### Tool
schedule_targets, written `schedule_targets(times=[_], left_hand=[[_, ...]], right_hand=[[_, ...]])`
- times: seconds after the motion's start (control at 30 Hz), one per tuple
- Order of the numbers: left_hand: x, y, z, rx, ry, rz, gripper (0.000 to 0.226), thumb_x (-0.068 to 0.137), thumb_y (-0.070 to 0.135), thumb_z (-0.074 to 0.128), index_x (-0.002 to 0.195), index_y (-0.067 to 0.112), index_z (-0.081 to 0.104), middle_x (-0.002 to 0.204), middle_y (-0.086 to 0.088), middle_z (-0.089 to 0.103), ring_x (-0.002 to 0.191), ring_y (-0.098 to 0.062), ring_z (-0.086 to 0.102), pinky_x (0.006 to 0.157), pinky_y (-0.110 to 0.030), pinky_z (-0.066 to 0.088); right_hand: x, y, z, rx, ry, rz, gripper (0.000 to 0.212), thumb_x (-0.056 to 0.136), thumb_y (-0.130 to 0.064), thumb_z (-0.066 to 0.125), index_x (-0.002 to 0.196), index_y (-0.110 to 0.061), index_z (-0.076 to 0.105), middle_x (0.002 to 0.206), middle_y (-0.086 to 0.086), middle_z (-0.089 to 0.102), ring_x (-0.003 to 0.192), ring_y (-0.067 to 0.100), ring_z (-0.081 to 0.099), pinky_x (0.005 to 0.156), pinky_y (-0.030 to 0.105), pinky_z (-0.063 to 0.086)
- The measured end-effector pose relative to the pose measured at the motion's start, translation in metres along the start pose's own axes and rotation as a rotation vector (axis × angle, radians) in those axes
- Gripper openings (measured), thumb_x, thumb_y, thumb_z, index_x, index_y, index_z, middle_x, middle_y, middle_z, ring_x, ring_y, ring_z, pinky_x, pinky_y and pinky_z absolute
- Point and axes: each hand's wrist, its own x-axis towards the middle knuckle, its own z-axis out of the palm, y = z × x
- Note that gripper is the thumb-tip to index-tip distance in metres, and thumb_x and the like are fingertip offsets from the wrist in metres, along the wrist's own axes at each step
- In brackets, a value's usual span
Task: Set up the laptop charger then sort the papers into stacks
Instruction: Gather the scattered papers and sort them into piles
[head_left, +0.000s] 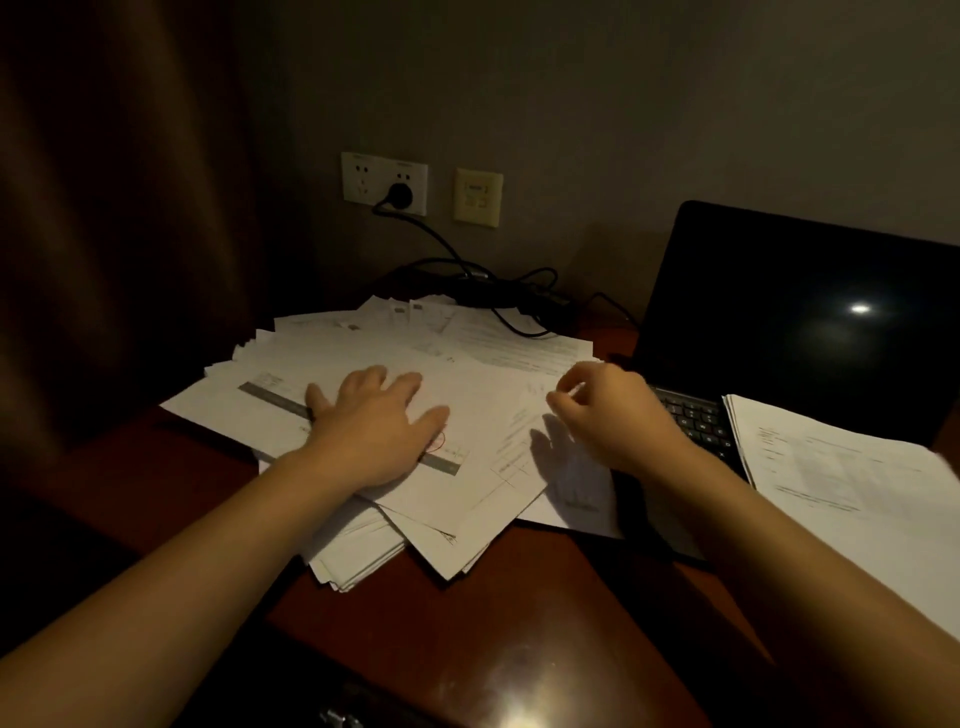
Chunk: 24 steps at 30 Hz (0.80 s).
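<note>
A loose, fanned heap of white papers (483, 410) covers the middle of the wooden desk. My left hand (374, 421) lies flat on the heap with fingers spread. Just above the heap's right side hovers my right hand (613, 410), fingers curled and pinched together, holding nothing that I can see. A neater stack of papers (852, 478) rests on the right, partly over the keyboard of an open black laptop (800, 317) whose screen is dark. The black charger plug (400, 196) sits in the wall socket, and its cable (498, 296) coils on the desk behind the papers.
The reddish-brown desk (519, 597) shows bare wood in front of the heap. A beige wall plate (478, 197) is right of the socket. A dark curtain (114, 234) hangs at the left. A drawer handle (337, 719) glints at the bottom edge.
</note>
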Motion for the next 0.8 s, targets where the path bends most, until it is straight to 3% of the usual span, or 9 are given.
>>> schedule_targets(times=[0.07,0.13,0.23,0.3,0.43,0.5,0.63,0.73,0.8], left_hand=[[-0.001,0.001,0.007,0.075,-0.115,0.053,0.072,0.093,0.076,0.018,0.157,0.044,0.008,0.168,-0.001,-0.001,0.154,-0.024,-0.003,0.119,-0.059,-0.006],[-0.002,-0.004,0.002,0.047,-0.168,0.185,0.07,0.093,0.076,0.023,0.156,0.048,0.008,0.168,0.004,-0.003,0.154,-0.019,-0.007,0.121,-0.054,-0.008],[-0.004,-0.012,-0.01,-0.059,-0.172,0.326,0.055,0.096,0.065,0.041,0.148,0.05,0.034,0.165,0.012,0.018,0.152,-0.011,0.01,0.124,-0.048,0.002],[-0.006,-0.02,-0.015,-0.202,-0.112,0.352,0.036,0.096,0.054,0.054,0.131,0.045,0.055,0.15,0.016,0.044,0.14,-0.007,0.037,0.12,-0.043,0.026],[-0.008,-0.024,-0.013,-0.306,-0.005,0.316,0.029,0.093,0.053,0.056,0.119,0.041,0.055,0.122,0.018,0.053,0.116,-0.004,0.054,0.1,-0.032,0.048],[-0.008,-0.017,-0.008,-0.157,0.032,0.254,0.047,0.094,0.063,0.042,0.137,0.043,0.044,0.139,0.01,0.046,0.133,-0.015,0.044,0.112,-0.043,0.036],[-0.015,0.001,0.001,0.052,-0.175,0.184,0.08,0.081,0.081,0.003,0.155,0.05,-0.004,0.167,0.007,-0.011,0.153,-0.019,-0.012,0.12,-0.056,-0.01],[-0.019,0.0,0.004,0.122,-0.225,0.322,0.073,0.084,0.081,0.009,0.152,0.056,-0.001,0.165,0.015,-0.012,0.152,-0.012,-0.015,0.12,-0.05,-0.013],[-0.021,-0.005,-0.003,0.018,-0.234,0.393,0.056,0.094,0.071,0.026,0.149,0.06,0.02,0.161,0.027,0.001,0.15,-0.001,-0.006,0.121,-0.042,-0.01]], right_hand=[[0.008,0.002,0.004,0.008,-0.133,-0.025,0.044,0.098,-0.036,0.062,0.138,-0.018,0.054,0.133,0.007,0.063,0.117,0.022,0.063,0.092,0.031,0.051],[0.014,0.004,0.005,0.041,-0.207,-0.002,0.057,0.094,-0.036,0.068,0.145,-0.02,0.047,0.138,0.009,0.059,0.119,0.023,0.06,0.088,0.027,0.047],[0.014,0.008,0.0,0.125,-0.242,0.07,0.066,0.087,-0.033,0.077,0.145,-0.02,0.046,0.136,0.009,0.059,0.111,0.022,0.06,0.086,0.028,0.05],[0.004,0.004,-0.008,0.221,-0.353,0.169,0.074,0.081,-0.028,0.084,0.144,-0.024,0.046,0.131,0.007,0.059,0.107,0.023,0.065,0.085,0.033,0.058],[-0.027,-0.004,-0.016,0.432,-0.57,0.272,0.082,0.075,-0.011,0.087,0.143,-0.031,0.046,0.109,0.011,0.069,0.086,0.026,0.076,0.077,0.036,0.064],[-0.04,-0.004,-0.016,0.526,-0.578,0.271,0.078,0.077,-0.001,0.082,0.141,-0.029,0.046,0.102,0.012,0.074,0.083,0.027,0.077,0.077,0.039,0.064],[-0.05,0.001,-0.01,0.699,-0.539,0.308,0.062,0.085,0.003,0.074,0.137,-0.019,0.048,0.1,0.012,0.073,0.081,0.028,0.077,0.063,0.032,0.062],[-0.053,0.006,-0.008,0.873,-0.499,0.394,0.034,0.095,-0.011,0.066,0.128,-0.01,0.057,0.113,0.014,0.065,0.083,0.032,0.076,0.067,0.036,0.063],[-0.052,0.006,-0.003,0.898,-0.455,0.409,0.027,0.097,-0.022,0.064,0.121,-0.01,0.062,0.104,0.008,0.06,0.077,0.025,0.072,0.067,0.033,0.062]])
